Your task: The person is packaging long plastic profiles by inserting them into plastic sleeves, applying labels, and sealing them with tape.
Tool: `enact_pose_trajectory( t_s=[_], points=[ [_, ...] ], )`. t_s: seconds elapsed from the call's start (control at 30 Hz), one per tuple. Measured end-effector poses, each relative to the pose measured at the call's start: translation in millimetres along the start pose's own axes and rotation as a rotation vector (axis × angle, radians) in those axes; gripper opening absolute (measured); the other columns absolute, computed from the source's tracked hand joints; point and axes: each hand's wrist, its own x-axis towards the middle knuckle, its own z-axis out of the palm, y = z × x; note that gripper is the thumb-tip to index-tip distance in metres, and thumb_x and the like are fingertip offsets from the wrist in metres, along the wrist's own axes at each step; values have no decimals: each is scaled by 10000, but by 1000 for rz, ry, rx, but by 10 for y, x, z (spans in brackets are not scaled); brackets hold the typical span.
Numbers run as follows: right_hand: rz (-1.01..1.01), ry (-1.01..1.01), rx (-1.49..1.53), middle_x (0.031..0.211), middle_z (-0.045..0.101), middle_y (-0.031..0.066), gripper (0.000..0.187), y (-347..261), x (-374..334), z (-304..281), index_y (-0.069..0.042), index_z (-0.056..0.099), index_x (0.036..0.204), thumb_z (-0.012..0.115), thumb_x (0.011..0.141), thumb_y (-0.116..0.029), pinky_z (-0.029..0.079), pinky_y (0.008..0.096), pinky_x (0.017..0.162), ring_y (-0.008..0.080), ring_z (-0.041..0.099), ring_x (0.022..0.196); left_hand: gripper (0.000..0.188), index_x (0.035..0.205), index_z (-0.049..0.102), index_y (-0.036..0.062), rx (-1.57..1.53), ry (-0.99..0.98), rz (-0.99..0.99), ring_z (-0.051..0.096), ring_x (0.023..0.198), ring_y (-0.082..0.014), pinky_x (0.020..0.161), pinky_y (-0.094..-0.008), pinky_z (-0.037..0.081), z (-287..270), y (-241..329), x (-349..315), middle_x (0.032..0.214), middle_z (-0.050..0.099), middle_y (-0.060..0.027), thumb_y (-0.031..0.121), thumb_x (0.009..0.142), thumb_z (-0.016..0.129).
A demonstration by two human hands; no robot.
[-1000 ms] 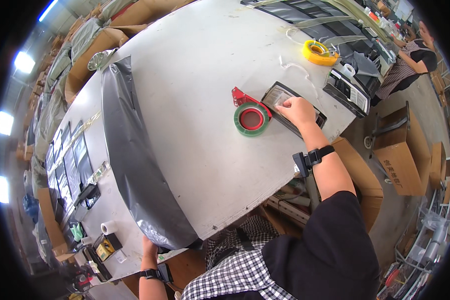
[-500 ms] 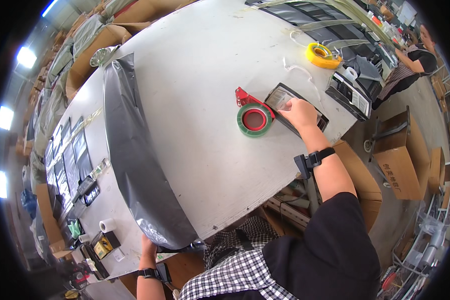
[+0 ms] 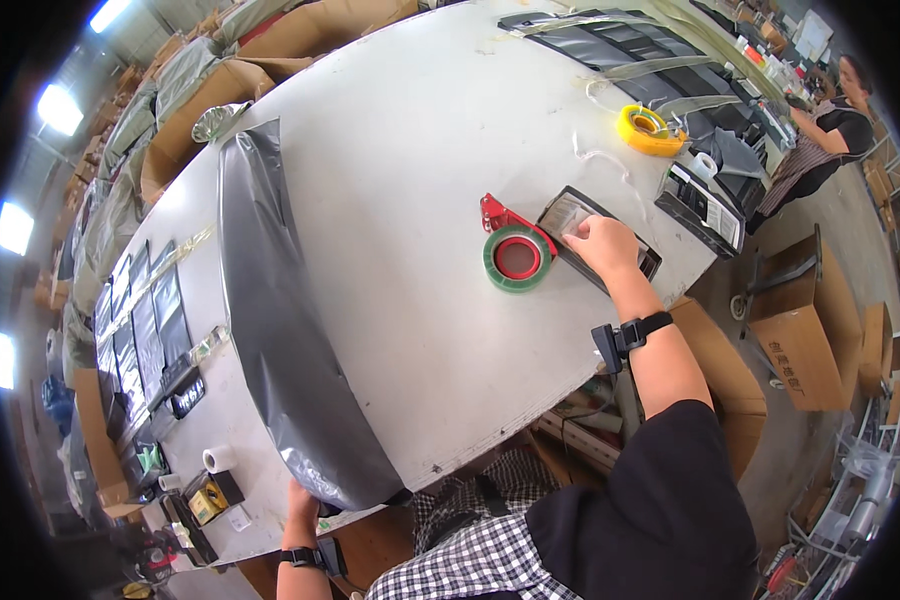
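Note:
A long grey plastic-wrapped package point(image 3: 288, 320) lies along the left of the white table, its near end at the front edge. My left hand point(image 3: 302, 500) is at that near end, its fingers mostly hidden by the package. My right hand point(image 3: 607, 246) reaches into a shallow black tray point(image 3: 642, 250), thumb and fingertips pinched together over pale, glossy sheets point(image 3: 562, 215). Whatever lies between the fingertips is too small to make out. Beside the tray is a red tape dispenser point(image 3: 506, 213) with a roll of green tape point(image 3: 515, 283).
A yellow tape roll point(image 3: 650, 130) and a black box point(image 3: 700, 208) lie at the right, near flat dark packages point(image 3: 620, 45). More dark packages point(image 3: 142, 310) and a white roll point(image 3: 219, 459) are at left. Cardboard boxes point(image 3: 805, 340) stand on the floor; a person point(image 3: 820, 135) works far right.
The whole view has shifted slightly right and down. My right hand stays at the tray with its fingertips a little lower over the sheets; my left hand keeps its place at the package.

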Motion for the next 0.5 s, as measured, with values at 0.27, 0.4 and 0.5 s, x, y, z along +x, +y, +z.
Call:
enact_pose_trajectory(
  t_s=[0.27,0.4,0.5],
  points=[
    [142,23,263,794,686,111,253,183,-50,-151,-77,703,837,702,742,-312,501,349,649,251,659,731,227,1049,616,-20,9,-20,19,609,875,-148,757,-297,485,160,175,-84,964,643,-49,72,855,542],
    [84,209,405,707,638,84,190,-15,-458,-469,-59,689,795,718,744,-240,464,328,592,214,589,615,229,1050,618,-28,-44,-16,10,613,866,-148,757,-294,489,88,80,-102,958,649,-57,62,845,570],
    [-174,316,485,690,577,61,106,-207,-918,-525,-53,679,771,741,733,-129,443,312,580,191,538,614,224,1021,629,-34,-117,-100,111,618,844,-146,759,-289,495,149,103,-136,939,662,-63,44,812,615]
  ],
)
